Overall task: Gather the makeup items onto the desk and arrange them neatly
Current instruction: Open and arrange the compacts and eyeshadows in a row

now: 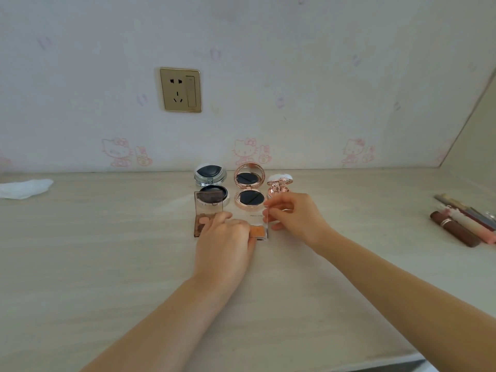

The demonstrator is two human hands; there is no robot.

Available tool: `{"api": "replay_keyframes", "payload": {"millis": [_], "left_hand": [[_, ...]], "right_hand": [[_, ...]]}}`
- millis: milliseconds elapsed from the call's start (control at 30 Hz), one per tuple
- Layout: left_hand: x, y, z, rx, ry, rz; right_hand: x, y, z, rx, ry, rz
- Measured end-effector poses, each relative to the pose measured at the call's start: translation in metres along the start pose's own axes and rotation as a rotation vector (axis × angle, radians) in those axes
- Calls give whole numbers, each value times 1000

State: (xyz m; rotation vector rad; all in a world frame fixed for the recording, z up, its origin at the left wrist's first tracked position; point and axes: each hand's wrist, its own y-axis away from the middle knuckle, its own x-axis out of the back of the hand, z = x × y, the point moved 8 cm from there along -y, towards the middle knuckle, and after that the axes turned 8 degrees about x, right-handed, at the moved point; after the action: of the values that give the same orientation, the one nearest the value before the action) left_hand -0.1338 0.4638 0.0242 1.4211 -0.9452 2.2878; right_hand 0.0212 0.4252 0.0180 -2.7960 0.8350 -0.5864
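Head view shows the task partly done: three open compacts [248,187] lined up on the pale worktop [107,251], both hands' grip clamped on the clear-lidded orange blush case [258,232] — left hand [225,237] on its base, right hand [292,213] pinching its lid — with the lipsticks [461,224] far right ungathered

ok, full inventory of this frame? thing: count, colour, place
silver compact: 1, silver with dark pads, open, back left of the cluster
rose-gold compact: 1, rose gold, open, centre back
small pink compact: 1, pink and white, back right
brown palette: 1, brown translucent, open, front left
clear palette: 1, clear with an orange pan, between the hands
lipstick tubes: several, brown, pink, gold, right edge of desk
tissue: 1, white, far left
wall socket: 1, gold, wall
desk: 1, pale wood grain
left hand: holds the clear palette's base
right hand: pinches its clear lid
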Motion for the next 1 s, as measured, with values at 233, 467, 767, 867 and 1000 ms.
{"api": "replay_keyframes", "payload": {"millis": [233, 467, 767, 867, 1000], "left_hand": [[-5, -9, -3, -1, -117, -28], [-7, -11, -10, 30, -125, 4], [-4, -9, -6, -10, -141, 60], [5, -5, -1, -22, -117, 114], [9, -2, 4, -42, -85, 119]], "right_hand": [[-8, -13, -2, 2, -1, 3], [-11, -20, -4, 14, 48, 9], [-12, -24, -7, 49, 227, -8], [-6, -20, -10, 75, 305, 1], [7, 1, -12, 121, 418, -27]]}}
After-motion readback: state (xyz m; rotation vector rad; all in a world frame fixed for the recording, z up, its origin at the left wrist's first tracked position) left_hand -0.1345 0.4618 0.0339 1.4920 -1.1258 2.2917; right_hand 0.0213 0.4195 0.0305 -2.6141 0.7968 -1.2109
